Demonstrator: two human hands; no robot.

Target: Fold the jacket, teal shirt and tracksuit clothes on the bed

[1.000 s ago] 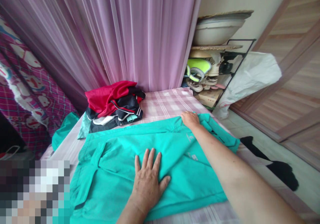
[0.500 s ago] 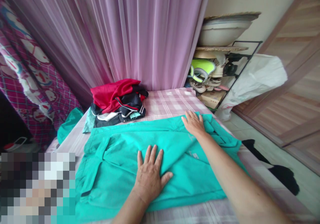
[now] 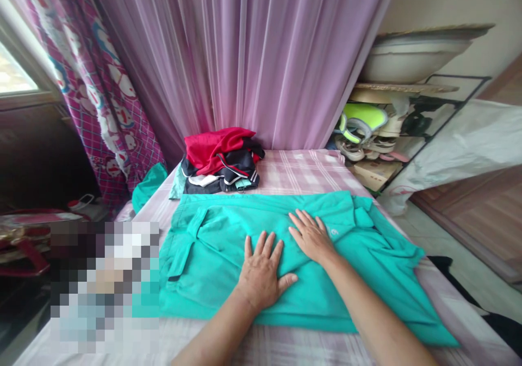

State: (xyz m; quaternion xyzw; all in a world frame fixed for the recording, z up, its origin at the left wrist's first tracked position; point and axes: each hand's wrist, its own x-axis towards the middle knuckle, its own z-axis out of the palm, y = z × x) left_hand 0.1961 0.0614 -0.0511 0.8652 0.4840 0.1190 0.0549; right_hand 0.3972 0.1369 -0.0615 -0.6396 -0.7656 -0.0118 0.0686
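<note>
A teal garment, its exact kind unclear, lies spread on the checked cloth in front of me. It has a strap-like tab on its left part and a small pale logo near its middle. Palm down with fingers apart, my left hand presses on the middle of the fabric. My right hand also rests flat on the garment, farther off and just left of the logo. Wrinkled folds of the same fabric gather at its right end.
Behind the garment sits a pile of red and dark clothes on the pink checked cloth. Purple curtains hang beyond it. At the right stands a rack with shoes and a large white basin. A blurred patch covers the lower left.
My right hand has moved back from the far edge toward the middle, nearer my left hand. The garment's right part lies differently, and the view has turned left.
</note>
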